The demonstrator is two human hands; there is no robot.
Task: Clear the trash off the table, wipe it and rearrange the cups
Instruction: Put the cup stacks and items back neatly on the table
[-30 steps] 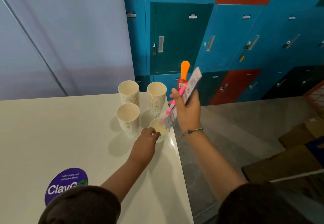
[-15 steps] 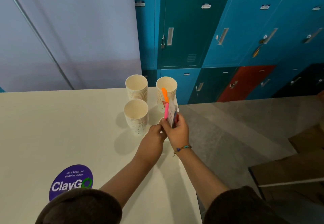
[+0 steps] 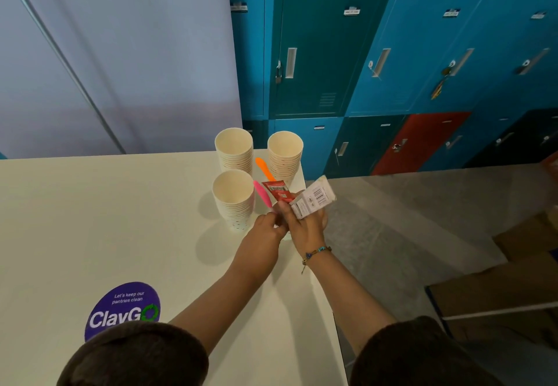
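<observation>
Fingers of our right hand [image 3: 305,228] close around a fan of trash: a flat white carton [image 3: 314,201] printed with a barcode, a glossy red sachet [image 3: 277,191] also carrying a barcode, a pink plastic spoon [image 3: 262,196] and an orange plastic spoon [image 3: 264,168]. All four stick up out of the fist and lean away from us toward the cups. Our left hand [image 3: 265,230] is curled beside the right, knuckles up, its fingertips meeting the right hand at the base of the pink spoon; we cannot tell whether it pinches anything itself. Both hands hover over a low paper cup [image 3: 287,236] near the table's right edge, of which only a sliver of pale wall shows beneath them.

Three tall stacks of paper cups stand just beyond: the near stack [image 3: 233,201] with small coloured flecks on its lower wall, the far-left stack [image 3: 234,151] behind it, and the far-right stack [image 3: 284,156] at the table corner. Their insides are smooth and cream, their sides ribbed by the nested rims.

We see the white table [image 3: 105,219] as matte and smooth, with a round purple sticker [image 3: 123,310] reading "ClayGo" near us. A beaded bracelet [image 3: 315,253] circles our right wrist, and dark sleeves cover both upper arms.
</observation>
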